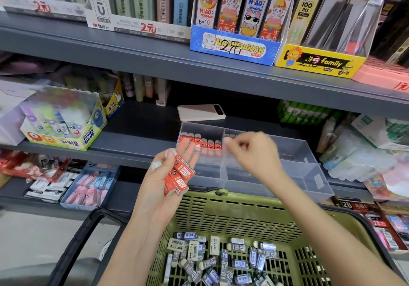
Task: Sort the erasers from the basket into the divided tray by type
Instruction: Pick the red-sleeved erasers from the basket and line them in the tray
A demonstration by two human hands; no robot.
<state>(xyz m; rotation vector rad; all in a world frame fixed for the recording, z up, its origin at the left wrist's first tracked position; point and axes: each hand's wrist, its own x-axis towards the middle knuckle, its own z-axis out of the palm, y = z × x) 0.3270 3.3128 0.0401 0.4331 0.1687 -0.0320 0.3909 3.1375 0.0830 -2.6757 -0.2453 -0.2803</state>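
A clear divided tray (294, 152) sits on the grey shelf, with a row of red erasers (200, 143) standing in its back-left compartment. My left hand (162, 181) holds a few red erasers (179, 176) in its palm, just in front of the tray. My right hand (254, 152) hovers, blurred, over the tray's middle compartment and pinches a small red eraser (243, 146) at its fingertips. Below, the green basket (232, 210) holds several grey and blue 2B erasers (223, 261).
A pink phone (201, 112) lies on the shelf behind the tray. A glue box (64, 128) stands at left, and a blue box of pink and blue erasers (90, 188) sits on the lower shelf. Packets crowd the right side. The basket's black handle (75, 243) hangs left.
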